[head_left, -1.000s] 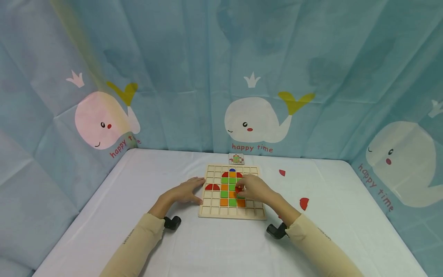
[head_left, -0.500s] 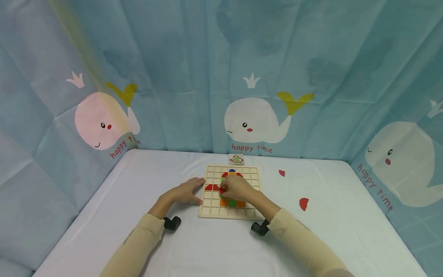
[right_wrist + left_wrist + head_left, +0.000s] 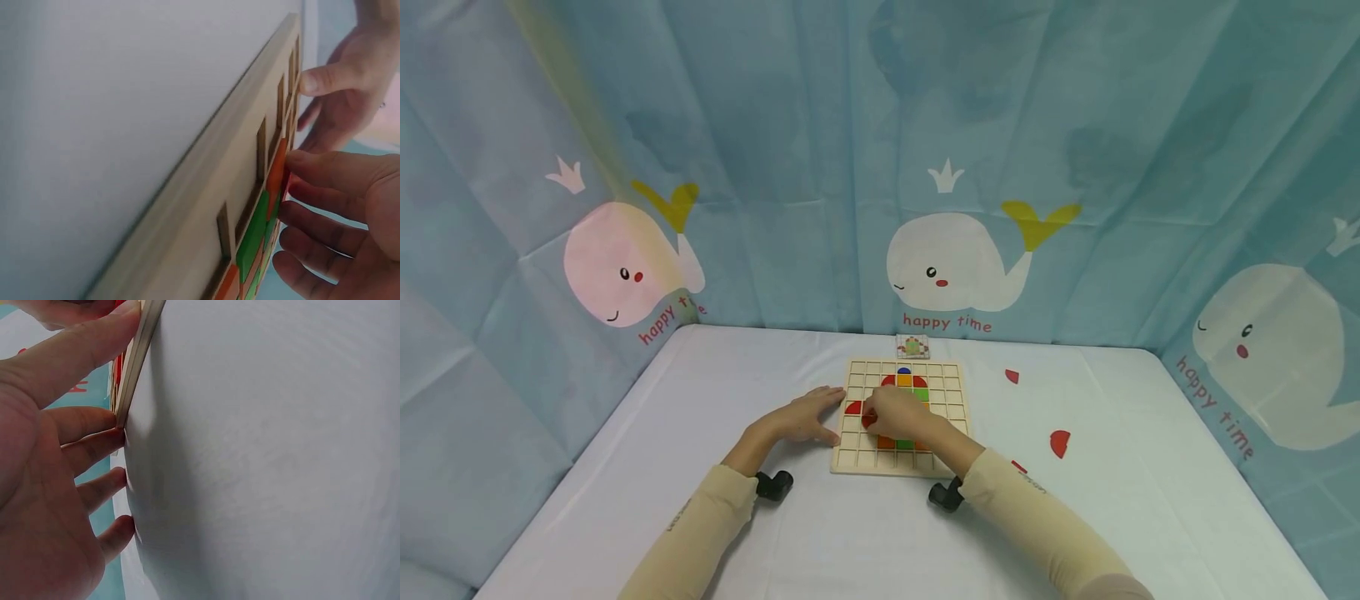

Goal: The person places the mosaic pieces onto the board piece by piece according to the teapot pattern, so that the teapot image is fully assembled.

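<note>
A wooden grid board (image 3: pixel 842 460) lies on the white table, with green, orange, red and blue tiles set in its middle. My left hand (image 3: pixel 805 417) steadies its left edge; in the left wrist view the thumb (image 3: pixel 100 347) and index fingertip touch the rim, the fingers extended. Over the board's left-centre cells, my right hand (image 3: pixel 901 414) pinches a red quarter-circle tile (image 3: pixel 868 422) between thumb and fingertips. Just up-left of it sits another red quarter-circle tile (image 3: pixel 853 408). That hand covers part of the tile pattern.
Behind the board lies a small pattern card (image 3: pixel 913 347). To the right are loose red pieces: a quarter-circle (image 3: pixel 1012 377), a rounded red shape (image 3: pixel 1060 443), and one partly hidden by the right sleeve (image 3: pixel 1018 467). A blue whale-print curtain (image 3: pixel 790 267) hangs behind the table.
My right hand has carried the red tile leftward across the board, from the right side of the pattern to its left side. The left hand stays at the board's edge.
</note>
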A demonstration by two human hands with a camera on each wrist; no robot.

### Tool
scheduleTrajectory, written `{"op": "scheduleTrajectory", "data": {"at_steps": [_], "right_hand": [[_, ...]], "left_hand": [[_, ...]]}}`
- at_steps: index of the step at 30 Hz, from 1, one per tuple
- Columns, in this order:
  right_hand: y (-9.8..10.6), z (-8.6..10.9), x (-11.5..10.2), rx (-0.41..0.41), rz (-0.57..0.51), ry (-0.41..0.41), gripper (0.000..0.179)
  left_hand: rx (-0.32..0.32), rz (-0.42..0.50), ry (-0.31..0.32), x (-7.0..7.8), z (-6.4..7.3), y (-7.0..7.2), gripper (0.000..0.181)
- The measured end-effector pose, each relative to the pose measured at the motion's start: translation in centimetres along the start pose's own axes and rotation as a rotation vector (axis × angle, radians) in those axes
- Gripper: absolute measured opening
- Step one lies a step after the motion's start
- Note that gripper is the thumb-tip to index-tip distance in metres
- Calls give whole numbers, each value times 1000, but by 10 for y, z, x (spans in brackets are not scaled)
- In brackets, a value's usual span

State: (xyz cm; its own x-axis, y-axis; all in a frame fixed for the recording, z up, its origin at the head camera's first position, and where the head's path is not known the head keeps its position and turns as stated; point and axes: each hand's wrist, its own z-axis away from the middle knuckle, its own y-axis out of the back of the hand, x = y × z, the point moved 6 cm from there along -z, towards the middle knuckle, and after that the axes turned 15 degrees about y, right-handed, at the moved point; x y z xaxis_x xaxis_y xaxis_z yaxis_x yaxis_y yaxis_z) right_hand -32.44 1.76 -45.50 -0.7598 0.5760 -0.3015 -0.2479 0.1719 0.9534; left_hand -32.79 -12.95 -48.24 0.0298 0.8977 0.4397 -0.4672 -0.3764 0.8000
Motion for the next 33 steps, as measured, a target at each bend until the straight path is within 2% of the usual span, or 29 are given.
{"op": "scheduleTrajectory", "data": {"at_steps": [12,24,28,33], "right_hand": [[1,-3,-3,9,40,31,6],[3,-2,-6,7,55,33,6],[5,0,-2,34,17,50,10],[20,11,8,96,-65,49,15]], "left_hand": [[0,-17,10,0,-1,-1,90],[-8,-9,-9,0,-1,-2,90],[-8,-12,-9,1,0,-3,91],[0,-16,5,0,-1,-2,89]]}}
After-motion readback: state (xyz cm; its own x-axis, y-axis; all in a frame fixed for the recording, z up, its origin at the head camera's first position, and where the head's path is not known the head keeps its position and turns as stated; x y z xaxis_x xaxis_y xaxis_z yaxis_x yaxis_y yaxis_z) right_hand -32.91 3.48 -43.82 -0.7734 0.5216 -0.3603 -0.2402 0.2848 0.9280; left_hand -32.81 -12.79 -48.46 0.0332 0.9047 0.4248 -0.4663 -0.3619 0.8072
